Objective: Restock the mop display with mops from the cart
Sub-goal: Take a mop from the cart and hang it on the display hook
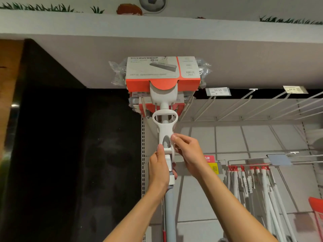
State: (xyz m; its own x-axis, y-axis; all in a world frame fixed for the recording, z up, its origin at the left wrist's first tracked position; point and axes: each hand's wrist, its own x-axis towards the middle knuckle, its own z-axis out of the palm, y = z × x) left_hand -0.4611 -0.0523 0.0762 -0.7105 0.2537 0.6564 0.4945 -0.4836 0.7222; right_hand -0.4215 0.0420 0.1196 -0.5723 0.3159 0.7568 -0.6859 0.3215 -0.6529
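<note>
Left hand (158, 169) wrapped round mop (165, 130) shaft, thumb up. Right hand (187, 151) just beside, fingertips pinching the white lever. Boxed mop head above both, at display hooks (244, 105).

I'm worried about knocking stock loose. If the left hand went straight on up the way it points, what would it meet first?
Probably the mop's white squeeze handle, directly above the left hand along the pole, well before the boxed mop head. Depth is unclear.
</note>
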